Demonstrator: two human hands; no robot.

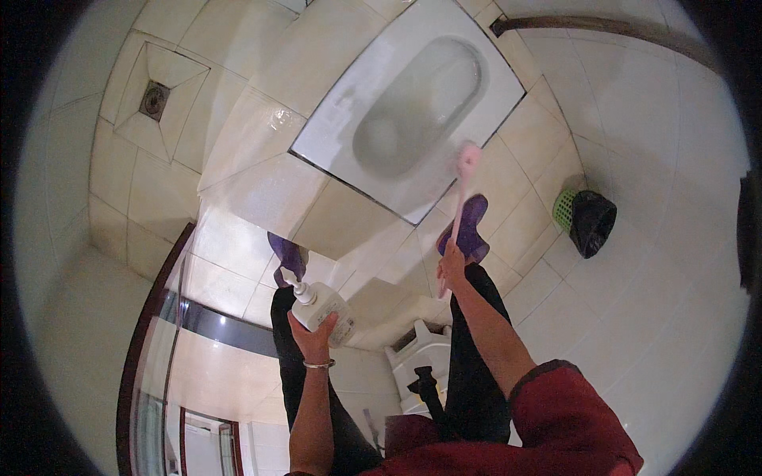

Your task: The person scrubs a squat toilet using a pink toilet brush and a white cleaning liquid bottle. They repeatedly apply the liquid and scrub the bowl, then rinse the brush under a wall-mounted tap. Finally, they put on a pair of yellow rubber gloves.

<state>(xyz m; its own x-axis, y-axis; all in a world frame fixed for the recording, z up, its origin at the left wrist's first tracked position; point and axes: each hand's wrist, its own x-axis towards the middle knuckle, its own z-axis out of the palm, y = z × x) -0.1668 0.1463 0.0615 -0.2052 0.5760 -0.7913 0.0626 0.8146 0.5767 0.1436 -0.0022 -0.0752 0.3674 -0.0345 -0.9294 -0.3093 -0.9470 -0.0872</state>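
Observation:
In my left hand (pixel 312 340) is a white pump bottle (pixel 326 306) with writing on its side, tilted with its pump head pointing up and left. My right hand (pixel 452 266) grips the handle of a pink long-handled toilet brush (pixel 460 199). The round brush head is slightly blurred and appears over the near right edge of a white ceramic squat toilet (pixel 351 128); whether it touches the rim I cannot tell. The toilet is set into the tiled floor, its long bowl (pixel 417 107) lying ahead of both hands.
A green perforated waste basket (pixel 564 209) with a black bag (pixel 592 223) stands by the right wall. At upper left, a square floor drain (pixel 155 100) sits in sloping tiles. A tiled step (pixel 342 220) drops in front of my feet. Behind my legs is a white plastic object (pixel 419 342).

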